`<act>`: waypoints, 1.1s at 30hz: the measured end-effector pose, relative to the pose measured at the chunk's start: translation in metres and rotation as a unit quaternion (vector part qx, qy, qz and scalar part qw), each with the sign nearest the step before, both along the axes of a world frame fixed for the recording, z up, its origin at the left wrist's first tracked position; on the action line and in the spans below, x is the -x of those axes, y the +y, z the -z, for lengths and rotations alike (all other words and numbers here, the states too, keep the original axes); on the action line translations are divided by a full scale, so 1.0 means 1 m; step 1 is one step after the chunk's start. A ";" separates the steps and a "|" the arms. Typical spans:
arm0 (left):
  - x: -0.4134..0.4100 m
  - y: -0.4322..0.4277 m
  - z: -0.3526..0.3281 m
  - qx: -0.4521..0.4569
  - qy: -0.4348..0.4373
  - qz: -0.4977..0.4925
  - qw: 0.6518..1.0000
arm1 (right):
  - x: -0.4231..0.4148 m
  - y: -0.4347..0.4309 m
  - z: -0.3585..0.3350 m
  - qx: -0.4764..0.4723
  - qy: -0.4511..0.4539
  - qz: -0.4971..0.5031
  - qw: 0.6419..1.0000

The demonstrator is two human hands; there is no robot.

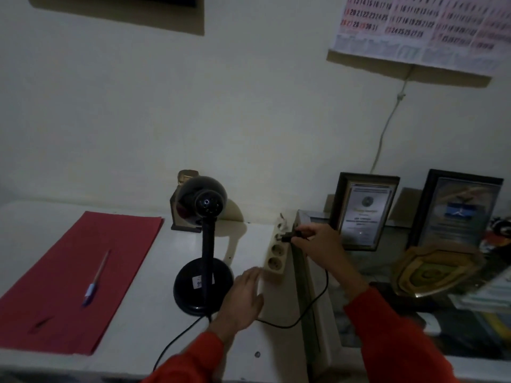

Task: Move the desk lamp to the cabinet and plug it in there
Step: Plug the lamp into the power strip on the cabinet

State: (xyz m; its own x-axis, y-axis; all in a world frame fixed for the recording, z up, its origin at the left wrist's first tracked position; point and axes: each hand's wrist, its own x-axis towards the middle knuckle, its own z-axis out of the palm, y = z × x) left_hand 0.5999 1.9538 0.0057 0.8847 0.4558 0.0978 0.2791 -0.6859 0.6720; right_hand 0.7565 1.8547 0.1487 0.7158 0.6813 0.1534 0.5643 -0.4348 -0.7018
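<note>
Pinched between the thumb and fingers of my right hand [318, 241] is the black plug [287, 236], its nose at the second socket from the far end of the power strip [275, 250], which lies just left of that grip. Whether the pins are partly in or just touching the socket I cannot tell; the light is dim. My left hand [243, 297] is spread flat and holds nothing, near the strip's near end and just right of the lamp [204, 244], which stands upright on the white top [132, 327] with its round base beside my left palm. The cord [309, 313] loops from the base behind my left hand and up to the plug.

I judge the carrying done and the plugging in hand. Next I'd line the pins up square with the socket holes and push straight in, steadying the strip with my left hand so it doesn't slide. Two sockets nearer me sit free.
</note>
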 end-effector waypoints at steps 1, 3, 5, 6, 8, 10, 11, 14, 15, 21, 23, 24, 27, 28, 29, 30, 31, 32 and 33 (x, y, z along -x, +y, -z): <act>-0.005 0.002 0.003 -0.005 0.018 0.001 1.000 | -0.004 0.006 0.003 0.016 -0.024 -0.008 1.000; -0.013 0.006 0.008 -0.019 0.046 0.000 0.999 | -0.012 0.020 0.010 0.060 -0.050 -0.016 0.997; -0.021 0.006 0.012 -0.024 0.064 0.001 0.998 | -0.022 0.036 0.020 0.125 -0.064 -0.023 0.990; -0.024 0.006 0.013 -0.027 0.073 0.004 0.997 | -0.027 0.044 0.026 0.159 -0.067 -0.031 0.985; -0.030 0.007 0.017 -0.042 0.094 0.007 0.995 | -0.036 0.056 0.035 0.208 -0.072 -0.045 0.974; -0.032 0.010 0.021 -0.064 0.114 0.007 0.991 | -0.042 0.065 0.043 0.247 -0.085 -0.059 0.964; -0.033 0.011 0.023 -0.074 0.120 0.010 0.990 | -0.045 0.068 0.046 0.264 -0.093 -0.069 0.958; -0.034 0.014 0.026 -0.081 0.130 0.020 0.988 | -0.051 0.074 0.055 0.288 -0.081 -0.088 0.950; -0.035 0.016 0.027 -0.082 0.133 0.022 0.987 | -0.053 0.076 0.057 0.287 -0.080 -0.090 0.950; -0.034 0.019 0.026 -0.073 0.136 0.029 0.988 | -0.056 0.087 0.062 0.293 -0.111 -0.098 0.945; -0.034 0.020 0.026 -0.074 0.133 0.027 0.988 | -0.055 0.087 0.065 0.282 -0.117 -0.098 0.947; -0.034 0.020 0.027 -0.076 0.133 0.028 0.988 | -0.054 0.086 0.067 0.274 -0.113 -0.096 0.950; -0.034 0.020 0.028 -0.081 0.136 0.026 0.987 | -0.052 0.085 0.072 0.281 -0.117 -0.086 0.949; -0.034 0.019 0.029 -0.081 0.134 0.024 0.987 | -0.052 0.084 0.073 0.286 -0.119 -0.084 0.947; -0.034 0.019 0.029 -0.081 0.134 0.022 0.987 | -0.051 0.084 0.074 0.292 -0.123 -0.084 0.945; -0.035 0.019 0.029 -0.081 0.136 0.022 0.987 | -0.050 0.084 0.075 0.299 -0.130 -0.085 0.941; -0.035 0.019 0.029 -0.080 0.137 0.020 0.987 | -0.050 0.084 0.076 0.305 -0.140 -0.080 0.939; -0.035 0.019 0.029 -0.080 0.137 0.019 0.987 | -0.049 0.084 0.078 0.302 -0.143 -0.071 0.940; -0.035 0.019 0.029 -0.080 0.137 0.019 0.987 | -0.048 0.083 0.078 0.306 -0.139 -0.062 0.940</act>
State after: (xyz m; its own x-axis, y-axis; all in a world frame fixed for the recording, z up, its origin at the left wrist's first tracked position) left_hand 0.6349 1.9731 -0.0230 0.9043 0.4193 -0.0805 0.4073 -0.7907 0.4571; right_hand 0.8043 1.9378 0.0706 0.6157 0.7779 -0.1253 0.7613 -0.6283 -0.1599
